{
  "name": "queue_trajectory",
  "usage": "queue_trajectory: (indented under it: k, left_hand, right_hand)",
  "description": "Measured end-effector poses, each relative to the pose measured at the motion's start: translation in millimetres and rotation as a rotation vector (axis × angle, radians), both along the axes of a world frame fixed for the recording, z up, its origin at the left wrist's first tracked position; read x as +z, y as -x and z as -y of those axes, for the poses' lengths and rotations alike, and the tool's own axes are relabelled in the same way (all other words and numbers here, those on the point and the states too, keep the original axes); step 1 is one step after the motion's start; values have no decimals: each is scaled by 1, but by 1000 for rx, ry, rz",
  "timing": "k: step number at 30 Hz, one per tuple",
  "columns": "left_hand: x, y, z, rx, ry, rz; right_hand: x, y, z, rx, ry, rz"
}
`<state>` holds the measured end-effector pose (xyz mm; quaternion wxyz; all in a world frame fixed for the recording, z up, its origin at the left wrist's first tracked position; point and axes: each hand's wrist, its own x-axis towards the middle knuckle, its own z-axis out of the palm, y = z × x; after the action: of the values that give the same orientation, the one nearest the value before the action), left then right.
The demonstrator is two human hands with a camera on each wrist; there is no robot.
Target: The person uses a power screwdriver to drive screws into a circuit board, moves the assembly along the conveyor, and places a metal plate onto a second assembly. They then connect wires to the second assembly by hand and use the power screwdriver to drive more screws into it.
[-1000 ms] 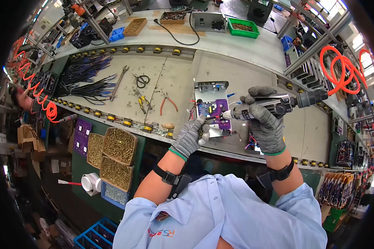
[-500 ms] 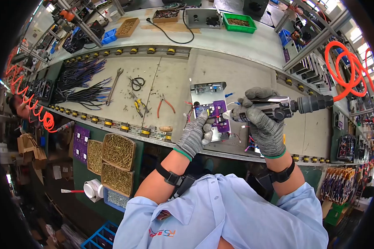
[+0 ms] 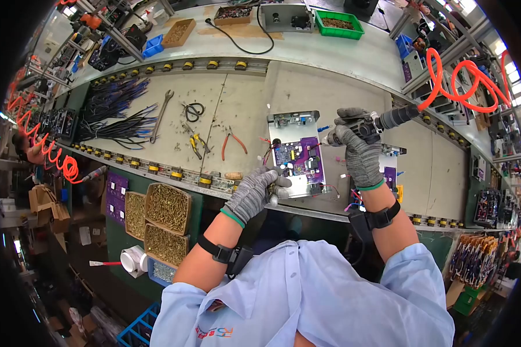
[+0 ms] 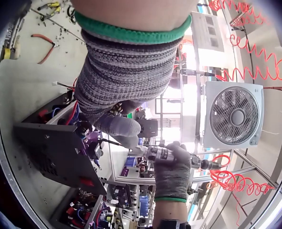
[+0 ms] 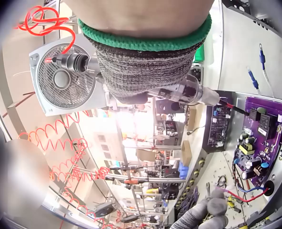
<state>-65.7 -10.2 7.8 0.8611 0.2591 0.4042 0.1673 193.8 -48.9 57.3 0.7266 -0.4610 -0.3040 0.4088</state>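
My gloved right hand [image 3: 362, 144] grips a pneumatic screwdriver [image 5: 184, 90] with a pale nose. In the right wrist view its thin dark bit [image 5: 234, 108] reaches the edge of a purple circuit board [image 5: 260, 125]. That board lies in an open metal chassis [image 3: 307, 189] on the bench, with wires at its sides. At the chassis's lower left corner is my gloved left hand [image 3: 255, 194], its fingers curled. Small brass-coloured screws [image 4: 116, 109] show between these fingers in the left wrist view; the rest of the handful is hidden.
A second chassis [image 3: 391, 173] stands to the right, partly behind my right arm. Red-handled pliers [image 3: 233, 144], a wrench [image 3: 162, 115] and bundled black wires [image 3: 116, 124] lie leftward. Screw bins [image 3: 168, 206] sit at the front left. An orange coiled hose [image 3: 463, 87] trails from the screwdriver.
My left hand has drawn back from the board toward the chassis's lower left corner. The screwdriver's tip has shifted to the board's upper right, its hose end swinging away from me.
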Motion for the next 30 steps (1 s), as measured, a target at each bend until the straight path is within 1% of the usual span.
queue_trajectory:
  k: [2, 4, 5, 6, 7, 8, 10, 14, 16, 17, 20, 22, 23, 25, 26, 27, 29, 30]
  left_hand:
    - [-1, 0, 1, 11, -3, -46]
    - [-1, 2, 0, -58, 16, -29]
    - [-6, 4, -1, -58, 17, -25]
    - [-11, 5, -1, -101, -38, -20]
    - [-16, 5, -1, -146, -91, -15]
    - [-19, 3, 1, -148, -90, -11]
    - [-13, -5, 5, -53, -46, -86]
    - [-16, -8, 2, -66, -114, -45]
    - [-19, -7, 0, -103, -149, 38]
    - [-19, -6, -1, -98, -151, 39]
    - [-18, -10, -4, -116, -217, 64]
    - [-19, -16, -4, 7, -251, -19]
    - [-21, -16, -6, 5, -257, -17]
    - [-22, -15, -9, 85, -82, 22]
    - [-20, -13, -8, 124, -8, 67]
    - [-22, -11, -5, 121, -2, 62]
    - [-24, -10, -7, 131, 17, 174]
    - [-21, -12, -6, 143, 61, 185]
  right_hand:
    - [1, 3, -1, -2, 8, 47]
    - [4, 6, -3, -5, 13, 97]
    - [5, 6, -4, 49, 39, 165]
    - [5, 6, -6, 102, 65, 233]
    - [6, 8, -7, 100, 68, 236]
    - [5, 10, -11, 124, 50, 275]
    - [4, 15, -16, 141, 30, 341]
    - [5, 18, -22, 170, 44, 337]
    - [5, 19, -21, 189, 66, 349]
    - [4, 21, -21, 194, 64, 352]
    - [6, 24, -20, 168, 43, 355]
    - [17, 21, -19, 206, 112, 341]
    - [25, 22, -17, 204, 106, 344]
    - [46, 27, -9, 163, -30, 170]
    - [63, 29, -2, 198, -21, 99]
    - [72, 34, 4, 196, -15, 93]
    - [84, 43, 9, 243, -156, -123]
    - [87, 47, 13, 217, -155, -149]
